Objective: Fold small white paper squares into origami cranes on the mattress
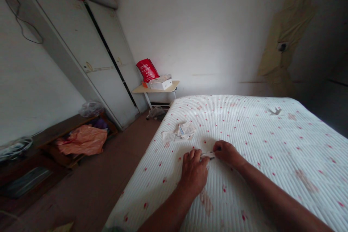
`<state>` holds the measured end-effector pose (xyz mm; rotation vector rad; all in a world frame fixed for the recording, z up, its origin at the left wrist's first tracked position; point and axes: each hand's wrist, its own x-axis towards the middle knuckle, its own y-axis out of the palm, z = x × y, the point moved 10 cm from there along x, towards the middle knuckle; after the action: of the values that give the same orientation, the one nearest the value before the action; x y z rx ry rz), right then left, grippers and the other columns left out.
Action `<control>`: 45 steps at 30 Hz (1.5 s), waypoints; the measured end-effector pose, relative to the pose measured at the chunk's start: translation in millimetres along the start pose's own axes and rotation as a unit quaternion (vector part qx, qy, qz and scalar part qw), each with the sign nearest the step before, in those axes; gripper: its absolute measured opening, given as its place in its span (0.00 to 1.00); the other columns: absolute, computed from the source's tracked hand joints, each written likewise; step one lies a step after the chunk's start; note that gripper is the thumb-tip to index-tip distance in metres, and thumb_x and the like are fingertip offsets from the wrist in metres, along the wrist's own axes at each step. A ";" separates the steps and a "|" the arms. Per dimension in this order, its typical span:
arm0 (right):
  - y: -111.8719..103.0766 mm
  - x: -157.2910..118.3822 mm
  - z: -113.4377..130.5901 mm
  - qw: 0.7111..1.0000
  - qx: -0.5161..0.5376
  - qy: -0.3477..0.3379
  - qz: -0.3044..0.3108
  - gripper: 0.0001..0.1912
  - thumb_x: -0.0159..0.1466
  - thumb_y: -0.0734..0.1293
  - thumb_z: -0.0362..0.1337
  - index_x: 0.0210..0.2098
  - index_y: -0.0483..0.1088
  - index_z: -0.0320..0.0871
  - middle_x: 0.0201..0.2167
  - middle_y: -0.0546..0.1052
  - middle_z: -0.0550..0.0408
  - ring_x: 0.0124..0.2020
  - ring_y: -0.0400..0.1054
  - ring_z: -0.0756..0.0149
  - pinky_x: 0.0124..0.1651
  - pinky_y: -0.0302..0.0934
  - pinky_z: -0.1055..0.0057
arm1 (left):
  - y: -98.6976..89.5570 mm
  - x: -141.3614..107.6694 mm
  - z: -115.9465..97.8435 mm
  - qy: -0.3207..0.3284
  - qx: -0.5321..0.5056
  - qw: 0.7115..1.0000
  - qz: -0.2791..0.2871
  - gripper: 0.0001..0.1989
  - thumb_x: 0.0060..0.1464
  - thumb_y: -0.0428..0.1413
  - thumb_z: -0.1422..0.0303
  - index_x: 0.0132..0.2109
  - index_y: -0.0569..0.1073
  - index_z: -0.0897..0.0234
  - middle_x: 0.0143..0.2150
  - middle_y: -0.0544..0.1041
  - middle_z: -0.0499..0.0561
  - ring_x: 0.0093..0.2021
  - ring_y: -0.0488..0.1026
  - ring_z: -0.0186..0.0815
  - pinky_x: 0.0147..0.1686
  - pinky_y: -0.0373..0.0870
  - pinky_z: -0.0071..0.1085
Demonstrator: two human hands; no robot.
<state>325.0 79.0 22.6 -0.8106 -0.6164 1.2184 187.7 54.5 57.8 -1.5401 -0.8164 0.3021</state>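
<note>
A small whitish strip (208, 155), perhaps paper, lies between my two hands just above the bed's patterned white cover (231, 130). My left hand (194, 168) rests on the cover, its thumb and fingers closed round the strip's left end. The fingers of my right hand (224, 150) are pinched together at the strip's right end. Beyond my left hand lie several printed paper pieces (186, 129), partly overlapping. What the strip is exactly is too small to tell.
A crumpled grey-white scrap (275, 111) lies at the bed's far right. Behind the bed's far left corner, a small table (138, 89) holds a red bag (147, 70) and a white box (161, 85). A wardrobe (95, 58) and low wooden furniture (51, 128) stand at left.
</note>
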 end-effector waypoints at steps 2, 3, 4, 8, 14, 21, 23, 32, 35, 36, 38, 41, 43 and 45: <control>0.8 -1.1 0.5 1.000 -0.006 0.006 -0.009 0.03 0.51 0.64 0.29 0.25 0.70 0.41 0.28 0.72 0.55 0.28 0.65 0.70 0.30 0.54 0.77 | 0.3 0.4 -0.2 0.000 -0.007 1.000 -0.001 0.16 0.55 0.49 0.73 0.49 0.71 0.54 0.48 0.67 0.52 0.51 0.60 0.41 0.51 0.58 0.41; 0.8 -1.9 1.1 1.000 -0.014 0.007 -0.017 0.01 0.51 0.65 0.31 0.25 0.70 0.41 0.28 0.72 0.55 0.28 0.65 0.70 0.30 0.54 0.76 | 0.4 0.5 -0.3 0.000 -0.011 1.000 -0.003 0.16 0.55 0.49 0.73 0.49 0.71 0.55 0.47 0.67 0.52 0.51 0.60 0.41 0.50 0.58 0.41; 0.7 -2.7 1.7 0.999 -0.024 0.009 -0.024 0.02 0.51 0.66 0.33 0.25 0.70 0.41 0.28 0.72 0.55 0.27 0.64 0.70 0.29 0.53 0.76 | 0.5 0.5 -0.4 0.000 -0.014 1.000 -0.004 0.16 0.55 0.49 0.73 0.49 0.71 0.55 0.47 0.67 0.52 0.51 0.60 0.41 0.50 0.58 0.41; 0.5 -3.4 2.9 0.999 -0.032 0.002 -0.031 0.02 0.50 0.66 0.32 0.25 0.69 0.41 0.28 0.71 0.55 0.28 0.63 0.70 0.30 0.53 0.76 | 0.6 0.0 0.4 -0.002 -0.013 1.000 -0.007 0.16 0.55 0.48 0.73 0.49 0.71 0.54 0.47 0.67 0.52 0.50 0.60 0.40 0.50 0.58 0.40; -6.4 -0.1 -3.5 1.000 0.009 -0.020 -0.014 0.08 0.47 0.61 0.24 0.23 0.69 0.41 0.26 0.72 0.56 0.29 0.65 0.69 0.33 0.56 0.76 | 0.8 -0.1 0.3 -0.003 -0.004 1.000 0.000 0.16 0.53 0.51 0.72 0.48 0.71 0.54 0.47 0.67 0.51 0.50 0.60 0.40 0.50 0.58 0.39; -12.5 -2.6 -14.2 0.994 0.094 -0.048 -0.023 0.11 0.52 0.58 0.27 0.30 0.71 0.41 0.31 0.74 0.55 0.35 0.68 0.67 0.40 0.60 0.73 | 2.3 0.2 0.6 0.000 -0.007 1.000 0.007 0.16 0.52 0.51 0.73 0.48 0.71 0.55 0.45 0.66 0.51 0.49 0.60 0.40 0.48 0.59 0.38; -13.2 -6.1 -8.2 0.990 0.118 -0.079 -0.021 0.13 0.53 0.58 0.26 0.32 0.72 0.41 0.35 0.74 0.53 0.39 0.68 0.66 0.45 0.60 0.71 | 2.9 1.0 1.4 0.001 -0.011 1.000 0.003 0.15 0.51 0.51 0.74 0.46 0.71 0.55 0.45 0.67 0.50 0.48 0.60 0.39 0.48 0.59 0.38; -5.7 -21.1 23.7 0.984 0.020 -0.172 0.029 0.19 0.53 0.59 0.23 0.38 0.74 0.44 0.38 0.73 0.52 0.42 0.66 0.64 0.48 0.58 0.71 | -0.6 10.2 3.5 -0.005 -0.060 0.997 -0.040 0.09 0.53 0.52 0.72 0.40 0.74 0.58 0.42 0.69 0.50 0.47 0.62 0.38 0.46 0.60 0.36; -3.8 -23.0 28.1 0.982 -0.017 -0.188 0.031 0.18 0.53 0.60 0.24 0.38 0.74 0.43 0.37 0.72 0.52 0.41 0.66 0.64 0.46 0.58 0.72 | 1.4 13.1 7.6 -0.013 -0.078 0.996 -0.047 0.08 0.51 0.54 0.71 0.39 0.75 0.58 0.41 0.70 0.50 0.46 0.64 0.38 0.45 0.60 0.36; -3.8 -23.4 29.7 0.981 -0.026 -0.193 0.029 0.17 0.53 0.60 0.24 0.38 0.73 0.43 0.36 0.72 0.52 0.40 0.66 0.65 0.45 0.58 0.73 | 2.2 13.9 10.0 -0.017 -0.086 0.995 -0.049 0.08 0.50 0.55 0.70 0.39 0.75 0.58 0.40 0.70 0.49 0.45 0.64 0.37 0.45 0.60 0.36; -4.6 -24.2 32.8 0.978 -0.037 -0.202 0.027 0.16 0.54 0.60 0.25 0.38 0.73 0.42 0.35 0.72 0.52 0.40 0.66 0.65 0.44 0.58 0.73 | 3.9 15.7 14.6 -0.025 -0.104 0.993 -0.052 0.09 0.48 0.56 0.70 0.39 0.75 0.58 0.39 0.71 0.49 0.45 0.65 0.36 0.45 0.60 0.35; -4.1 -24.8 36.0 0.975 -0.049 -0.213 0.033 0.15 0.53 0.61 0.24 0.37 0.73 0.42 0.34 0.71 0.52 0.39 0.66 0.65 0.43 0.59 0.73 | 6.0 19.2 18.3 -0.028 -0.116 0.992 -0.049 0.09 0.47 0.57 0.72 0.38 0.75 0.57 0.39 0.72 0.48 0.44 0.65 0.36 0.44 0.60 0.35; -3.4 -25.0 36.5 0.974 -0.051 -0.219 0.037 0.15 0.53 0.61 0.24 0.36 0.73 0.42 0.34 0.71 0.52 0.38 0.66 0.65 0.42 0.59 0.73 | 7.1 21.7 19.7 -0.030 -0.118 0.992 -0.043 0.10 0.46 0.56 0.73 0.38 0.76 0.57 0.38 0.72 0.48 0.44 0.66 0.37 0.43 0.60 0.35; -4.0 -25.2 36.0 0.973 -0.048 -0.223 0.032 0.16 0.52 0.61 0.23 0.38 0.73 0.41 0.35 0.71 0.51 0.39 0.66 0.65 0.43 0.59 0.72 | 7.8 23.9 20.8 -0.034 -0.123 0.991 -0.039 0.10 0.46 0.56 0.74 0.37 0.76 0.57 0.38 0.73 0.48 0.43 0.66 0.37 0.43 0.60 0.35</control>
<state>292.7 61.5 47.0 -0.6414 -1.0267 1.4529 194.0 86.2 53.7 -1.7294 -0.9930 0.2029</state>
